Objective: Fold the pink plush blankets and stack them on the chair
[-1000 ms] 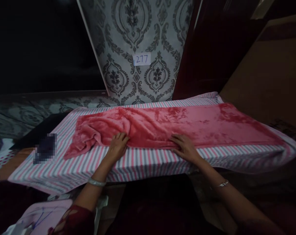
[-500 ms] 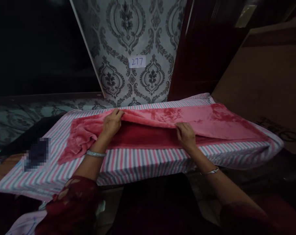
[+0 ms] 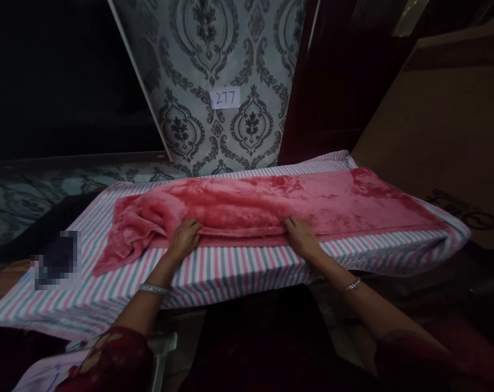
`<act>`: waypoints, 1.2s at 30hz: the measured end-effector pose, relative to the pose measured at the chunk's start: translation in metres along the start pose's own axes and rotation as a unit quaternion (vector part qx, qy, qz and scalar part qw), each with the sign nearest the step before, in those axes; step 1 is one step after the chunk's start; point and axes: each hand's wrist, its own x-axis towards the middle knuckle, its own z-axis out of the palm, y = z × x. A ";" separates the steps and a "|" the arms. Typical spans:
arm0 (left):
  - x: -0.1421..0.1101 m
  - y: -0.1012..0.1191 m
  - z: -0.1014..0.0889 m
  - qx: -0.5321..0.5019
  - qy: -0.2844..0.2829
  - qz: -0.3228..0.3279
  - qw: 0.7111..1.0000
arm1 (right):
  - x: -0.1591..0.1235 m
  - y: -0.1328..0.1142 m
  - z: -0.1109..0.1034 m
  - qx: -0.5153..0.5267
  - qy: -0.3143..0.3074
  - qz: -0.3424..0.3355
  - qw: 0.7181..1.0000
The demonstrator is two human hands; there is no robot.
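A plush pink-red blanket [image 3: 247, 204] lies lengthwise over a striped cloth [image 3: 230, 269] that covers the table. My left hand [image 3: 185, 237] grips the upper layer's near edge, left of the middle, with its fingers closed on the fabric. Farther right along that same edge, my right hand [image 3: 302, 236] is closed on the blanket too. Between the hands the edge runs nearly straight, just short of the lower layer's border. The blanket's left end is bunched in folds, while its right part lies mostly flat.
Behind the table is a patterned wall with a paper label [image 3: 225, 98] reading 277. A large dark screen [image 3: 67, 81] stands at the back left. On the right is a big cardboard box [image 3: 446, 114]. A blurred dark patch [image 3: 56, 260] covers something on the striped cloth's left side.
Both hands have drawn the blanket's upper edge toward me and down, the left hand moving most. The dark red lower layer that showed between them is now largely covered.
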 end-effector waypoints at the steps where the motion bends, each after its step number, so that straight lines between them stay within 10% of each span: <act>1: 0.001 -0.002 0.000 -0.009 0.002 -0.002 1.000 | 0.000 0.000 -0.001 -0.005 0.000 -0.002 1.000; 18: -0.007 -0.002 0.000 0.042 0.048 -0.003 0.998 | -0.023 0.034 -0.006 0.112 -0.017 -0.088 0.990; 25: -0.008 0.003 -0.004 0.088 -0.029 -0.005 0.996 | -0.017 0.020 -0.019 0.038 -0.080 -0.082 0.993; 36: -0.021 -0.001 -0.013 0.075 -0.038 0.004 0.996 | -0.036 0.029 -0.008 0.054 0.019 -0.124 0.991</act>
